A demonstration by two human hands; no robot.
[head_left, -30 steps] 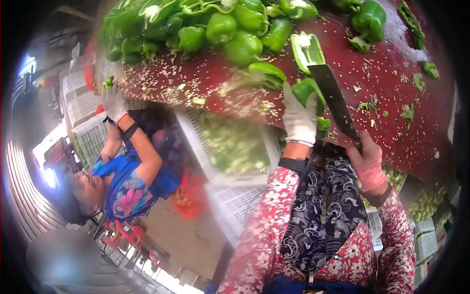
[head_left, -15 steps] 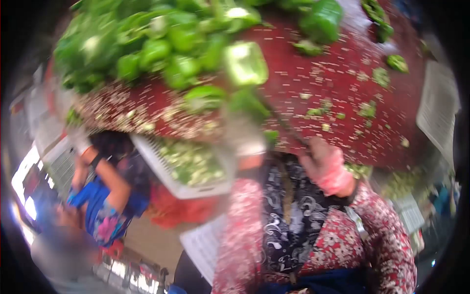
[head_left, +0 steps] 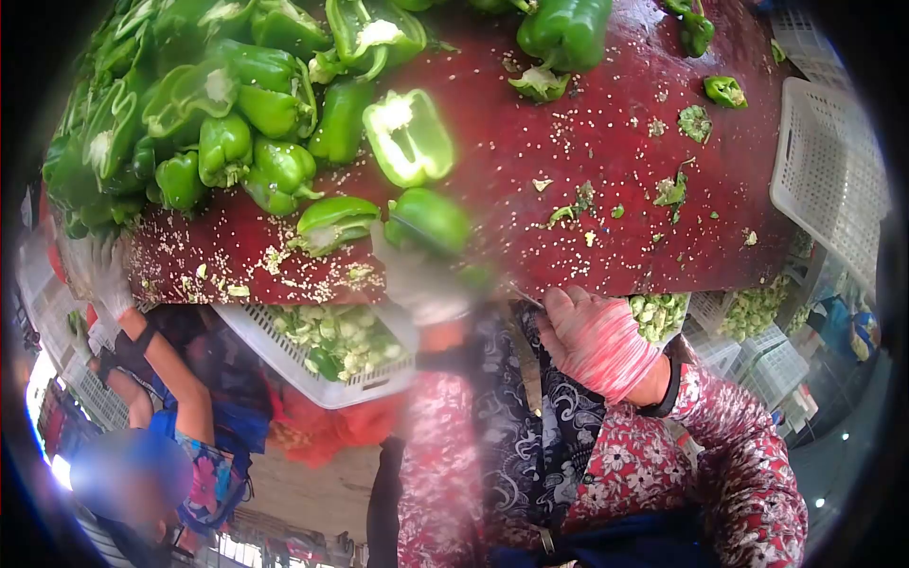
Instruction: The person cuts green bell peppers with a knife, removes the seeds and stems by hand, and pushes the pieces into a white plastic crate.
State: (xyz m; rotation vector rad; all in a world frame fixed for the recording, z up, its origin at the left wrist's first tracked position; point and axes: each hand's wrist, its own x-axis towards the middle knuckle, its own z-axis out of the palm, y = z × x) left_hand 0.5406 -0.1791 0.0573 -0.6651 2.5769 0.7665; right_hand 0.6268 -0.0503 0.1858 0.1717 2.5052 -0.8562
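My left hand (head_left: 421,284), in a pale glove and blurred, is closed around the lower side of a green bell pepper (head_left: 429,221) at the table's near edge. My right hand (head_left: 597,343), in a pink and white glove, is closed on a knife (head_left: 524,295); only a thin strip of it shows, its handle hidden in the fist. Just beyond the left hand lie a cut pepper half (head_left: 409,139), hollow side up, and another pepper piece (head_left: 338,224). Scattered seeds surround them.
A heap of green peppers (head_left: 227,104) covers the far left of the red table (head_left: 568,151). Below the edge is a white basket (head_left: 327,393) of pepper cores. More crates (head_left: 833,180) stand right. At left, a co-worker's gloved hand (head_left: 99,270) touches the table edge.
The knife has drawn back from the pepper to the table edge with my right hand. My left hand and the pepper appear further left. The whole view has shifted and sharpened.
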